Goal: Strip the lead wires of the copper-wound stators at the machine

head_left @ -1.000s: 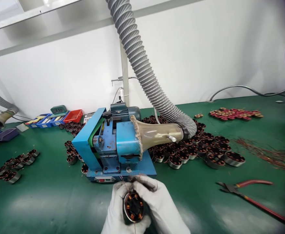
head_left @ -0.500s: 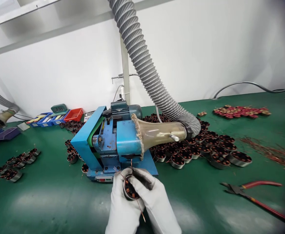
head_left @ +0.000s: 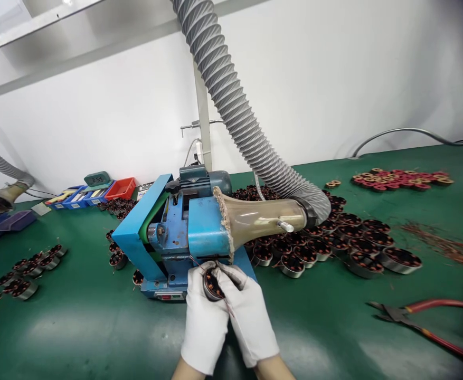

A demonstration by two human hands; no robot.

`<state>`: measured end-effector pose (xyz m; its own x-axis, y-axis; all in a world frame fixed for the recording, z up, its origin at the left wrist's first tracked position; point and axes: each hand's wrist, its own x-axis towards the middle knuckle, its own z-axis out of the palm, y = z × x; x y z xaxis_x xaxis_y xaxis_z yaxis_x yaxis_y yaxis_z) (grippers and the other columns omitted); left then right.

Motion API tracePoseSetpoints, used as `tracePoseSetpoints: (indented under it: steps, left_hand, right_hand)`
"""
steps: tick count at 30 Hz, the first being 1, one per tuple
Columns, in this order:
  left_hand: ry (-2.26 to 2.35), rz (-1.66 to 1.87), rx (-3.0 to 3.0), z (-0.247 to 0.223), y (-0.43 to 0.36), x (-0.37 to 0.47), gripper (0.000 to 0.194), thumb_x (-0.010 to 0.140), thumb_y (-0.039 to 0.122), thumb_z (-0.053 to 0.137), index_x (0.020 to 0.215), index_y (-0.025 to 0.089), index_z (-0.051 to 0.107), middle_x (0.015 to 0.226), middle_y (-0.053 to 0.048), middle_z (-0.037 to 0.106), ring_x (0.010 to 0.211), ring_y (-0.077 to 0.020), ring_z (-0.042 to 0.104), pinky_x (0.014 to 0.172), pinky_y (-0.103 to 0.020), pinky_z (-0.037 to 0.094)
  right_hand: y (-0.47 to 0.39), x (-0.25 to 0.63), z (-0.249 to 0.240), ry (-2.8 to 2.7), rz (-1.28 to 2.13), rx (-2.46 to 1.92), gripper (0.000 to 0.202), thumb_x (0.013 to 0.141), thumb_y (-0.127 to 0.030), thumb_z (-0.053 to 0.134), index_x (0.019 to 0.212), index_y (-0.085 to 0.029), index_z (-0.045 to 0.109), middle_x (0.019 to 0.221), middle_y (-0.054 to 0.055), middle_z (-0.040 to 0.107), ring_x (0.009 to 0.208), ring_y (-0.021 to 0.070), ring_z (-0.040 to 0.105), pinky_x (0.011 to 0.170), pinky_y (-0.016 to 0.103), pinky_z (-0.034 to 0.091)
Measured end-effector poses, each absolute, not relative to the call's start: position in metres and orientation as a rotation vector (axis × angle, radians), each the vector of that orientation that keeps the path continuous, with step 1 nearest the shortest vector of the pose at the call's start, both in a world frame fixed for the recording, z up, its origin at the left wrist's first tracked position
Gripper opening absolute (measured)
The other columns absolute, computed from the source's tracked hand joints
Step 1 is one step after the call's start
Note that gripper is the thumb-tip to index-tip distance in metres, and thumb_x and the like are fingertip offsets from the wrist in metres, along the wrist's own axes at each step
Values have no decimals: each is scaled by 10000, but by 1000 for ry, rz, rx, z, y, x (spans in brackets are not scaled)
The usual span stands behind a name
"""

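Observation:
Both hands wear white gloves and meet at the front of the blue machine (head_left: 209,224). My left hand (head_left: 203,316) is wrapped round the left side of a wound stator (head_left: 214,285), a metal ring with a black core and copper coils. My right hand (head_left: 247,306) grips the same stator from the right, its dark-stained fingertips near the upper rim. Thin copper wires stick out of the stator, one at the upper left towards the machine's lower opening and one at the lower right. The fingertips are just below the machine's blue hood.
A grey hose (head_left: 231,89) joins the machine's clear funnel (head_left: 263,216). Many stators (head_left: 364,264) lie right and behind, others (head_left: 25,288) at left. Red-handled cutters (head_left: 399,315) are at right, beyond them loose wires (head_left: 445,245) and red rings (head_left: 397,179). A red bin (head_left: 120,189) stands back left.
Both hands have moved up with the stator, closer to the machine's lower opening. The bare wrists now show. The view has shifted slightly.

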<state>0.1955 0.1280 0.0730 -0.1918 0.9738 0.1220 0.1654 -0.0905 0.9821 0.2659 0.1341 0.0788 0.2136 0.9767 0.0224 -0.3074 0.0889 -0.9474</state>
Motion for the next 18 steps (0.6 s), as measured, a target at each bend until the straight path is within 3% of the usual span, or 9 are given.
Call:
tracePoseSetpoints:
  steps: [6, 10, 15, 18]
  left_hand:
    - [1400, 1372, 1300, 75, 126, 196, 333, 628, 134, 589, 954, 191, 552, 989, -82, 609, 928, -210, 600, 876, -354, 467]
    - [1298, 1369, 1093, 75, 108, 192, 372, 544, 119, 675, 898, 200, 590, 937, -57, 649, 878, -195, 624, 815, -294, 495]
    - [919, 1351, 526, 71, 82, 164, 257, 555, 317, 747, 769, 204, 657, 843, -68, 692, 762, -206, 653, 689, -296, 537]
    - [726, 1298, 449, 71, 70, 140, 434, 557, 466, 731, 909, 222, 661, 902, -83, 696, 655, -180, 641, 544, -263, 524]
  right_hand:
    - [131, 266, 80, -862, 1113, -1048, 205, 726, -332, 617, 814, -169, 704, 827, 79, 683, 803, 227, 631, 766, 358, 513]
    - [109, 262, 74, -972, 1005, -1068, 174, 767, -289, 582, 835, -199, 714, 805, 67, 682, 754, 204, 645, 675, 297, 544]
    - [76, 265, 65, -1205, 683, -1035, 217, 764, -236, 606, 956, -276, 699, 956, 56, 690, 859, 204, 655, 759, 275, 545]
    - [68, 267, 58, -1333, 641, -1056, 242, 796, -262, 580, 1019, -285, 671, 1013, 55, 680, 910, 214, 648, 792, 291, 540]
